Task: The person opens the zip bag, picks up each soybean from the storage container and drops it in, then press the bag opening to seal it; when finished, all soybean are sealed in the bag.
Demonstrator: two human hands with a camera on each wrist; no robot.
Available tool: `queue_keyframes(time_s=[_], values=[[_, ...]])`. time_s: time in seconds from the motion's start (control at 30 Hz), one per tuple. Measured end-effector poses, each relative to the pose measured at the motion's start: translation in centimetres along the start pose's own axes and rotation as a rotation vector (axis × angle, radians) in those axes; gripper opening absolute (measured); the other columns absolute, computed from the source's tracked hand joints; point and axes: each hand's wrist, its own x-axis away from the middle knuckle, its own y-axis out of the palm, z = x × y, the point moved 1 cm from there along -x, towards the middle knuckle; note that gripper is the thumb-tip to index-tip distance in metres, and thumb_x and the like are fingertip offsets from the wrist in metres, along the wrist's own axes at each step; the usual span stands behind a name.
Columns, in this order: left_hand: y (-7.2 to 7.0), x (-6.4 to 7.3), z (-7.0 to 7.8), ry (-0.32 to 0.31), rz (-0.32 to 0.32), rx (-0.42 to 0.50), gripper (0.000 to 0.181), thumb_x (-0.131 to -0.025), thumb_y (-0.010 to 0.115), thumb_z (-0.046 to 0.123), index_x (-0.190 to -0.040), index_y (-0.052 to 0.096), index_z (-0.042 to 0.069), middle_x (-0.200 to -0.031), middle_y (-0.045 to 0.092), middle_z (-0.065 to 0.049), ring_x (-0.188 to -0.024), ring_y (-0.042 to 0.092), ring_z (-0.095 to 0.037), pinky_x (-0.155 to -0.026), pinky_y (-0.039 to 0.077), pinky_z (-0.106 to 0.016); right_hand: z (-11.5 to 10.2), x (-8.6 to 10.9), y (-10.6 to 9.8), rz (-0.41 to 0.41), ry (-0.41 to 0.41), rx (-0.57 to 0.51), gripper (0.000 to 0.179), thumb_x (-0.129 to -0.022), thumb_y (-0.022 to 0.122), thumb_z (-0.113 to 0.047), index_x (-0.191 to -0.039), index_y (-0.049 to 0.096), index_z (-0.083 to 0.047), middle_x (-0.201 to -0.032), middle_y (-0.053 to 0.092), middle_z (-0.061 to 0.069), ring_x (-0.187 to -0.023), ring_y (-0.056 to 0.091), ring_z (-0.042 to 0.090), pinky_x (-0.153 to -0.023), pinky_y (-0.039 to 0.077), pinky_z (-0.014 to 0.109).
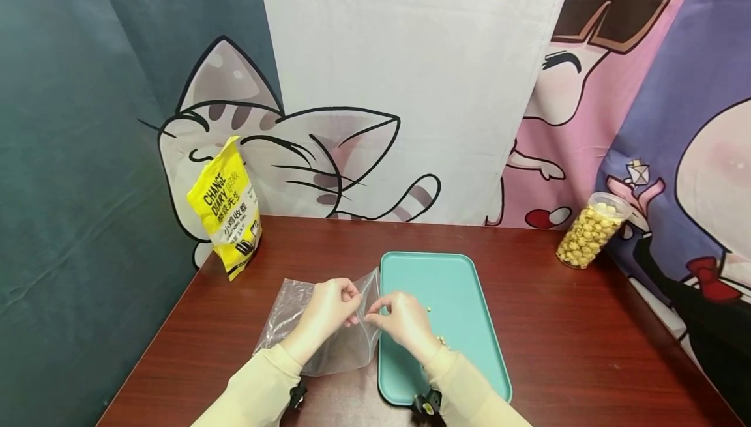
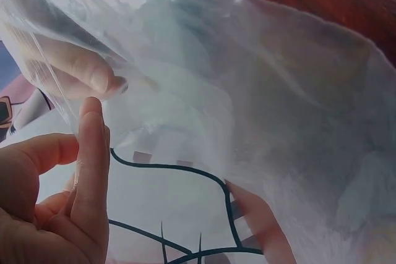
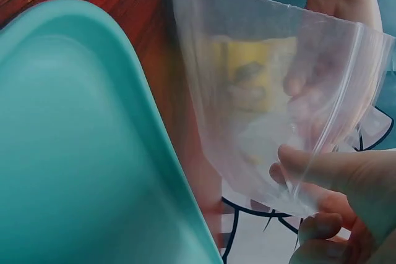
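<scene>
The clear, flat-lying plastic zip bag (image 1: 337, 356) was in the grip, its mouth partly parted and facing right. The bag's body stretched leftward from the fingers, its long axis running roughly across the person's front. The right hand (image 1: 405, 321) was nearer the open edge, thumb and fingertips pinching the film at the zip strip; the left hand (image 1: 330, 309), just across from it, pinched the film a little farther in.

Just right of the grip, beneath the right forearm, lay a teal rectangular tray (image 1: 422, 283) with small pale-yellow bits (image 1: 442, 341) on it. Beyond the grip, to the left, leaned a glossy yellow-and-white packet (image 1: 231, 208) reading "CHANGE DIARY", with Chinese characters below and finer print too small to read. Far to the right tilted a clear cylindrical jar (image 1: 589, 235) of yellowish lumps; no writing showed on it.
</scene>
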Motion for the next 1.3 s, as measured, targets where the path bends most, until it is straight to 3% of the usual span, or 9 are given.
queue_keyframes(time_s=[0.27, 0.63, 0.9, 1.0, 1.2, 1.3], values=[[-0.1, 0.0, 0.0, 0.000, 0.001, 0.019, 0.010, -0.086, 0.063, 0.006, -0.075, 0.061, 0.006, -0.054, 0.061, 0.000, -0.040, 0.059, -0.009, -0.040, 0.048, -0.022, -0.2, -0.1, 0.0, -0.007, -0.014, -0.029, 0.005, -0.076, 0.078, -0.024, -0.080, 0.077, -0.021, -0.054, 0.040, -0.013, -0.049, 0.030, 0.002, -0.041, 0.023, 0.018], [-0.4, 0.1, -0.3, -0.016, 0.009, 0.030, 0.010, -0.085, 0.063, 0.006, -0.076, 0.061, 0.005, -0.052, 0.062, 0.000, -0.040, 0.059, -0.011, -0.040, 0.049, -0.022, 0.3, 0.3, -0.5, 0.110, -0.056, -0.113, 0.009, -0.077, 0.078, -0.025, -0.083, 0.076, -0.019, -0.058, 0.038, -0.010, -0.053, 0.034, 0.001, -0.046, 0.028, 0.017], [-0.5, 0.2, -0.5, -0.036, 0.007, 0.050, 0.009, -0.086, 0.063, 0.006, -0.077, 0.061, 0.004, -0.053, 0.061, 0.000, -0.041, 0.060, -0.011, -0.041, 0.050, -0.023, 1.3, 1.0, -1.9, 0.177, -0.016, -0.263, 0.007, -0.080, 0.076, -0.018, -0.079, 0.070, -0.015, -0.053, 0.042, -0.009, -0.046, 0.037, -0.001, -0.045, 0.031, 0.017], [-0.5, 0.2, -0.6, -0.034, 0.013, 0.039, 0.010, -0.086, 0.064, 0.006, -0.077, 0.061, 0.005, -0.052, 0.061, 0.000, -0.041, 0.059, -0.011, -0.041, 0.050, -0.022, 2.2, 1.5, -2.4, 0.135, 0.018, -0.250, 0.006, -0.080, 0.075, -0.018, -0.080, 0.070, -0.014, -0.056, 0.048, -0.008, -0.048, 0.040, 0.001, -0.046, 0.035, 0.018], [-0.5, 0.3, -0.6, -0.021, 0.010, 0.034, 0.009, -0.086, 0.063, 0.006, -0.078, 0.061, 0.005, -0.052, 0.061, 0.001, -0.041, 0.059, -0.010, -0.041, 0.049, -0.021, 4.7, 2.7, -3.2, -0.063, 0.133, -0.162, 0.007, -0.079, 0.074, -0.012, -0.079, 0.068, -0.009, -0.058, 0.051, -0.004, -0.045, 0.042, 0.008, -0.044, 0.037, 0.023], [-0.5, 0.3, -0.7, -0.019, 0.013, 0.027, 0.009, -0.086, 0.064, 0.006, -0.077, 0.061, 0.005, -0.052, 0.060, 0.001, -0.041, 0.059, -0.009, -0.041, 0.049, -0.021, 5.6, 3.3, -3.5, -0.095, 0.155, -0.092, 0.009, -0.078, 0.075, -0.009, -0.075, 0.066, -0.010, -0.058, 0.050, -0.004, -0.048, 0.043, 0.009, -0.046, 0.037, 0.024]])
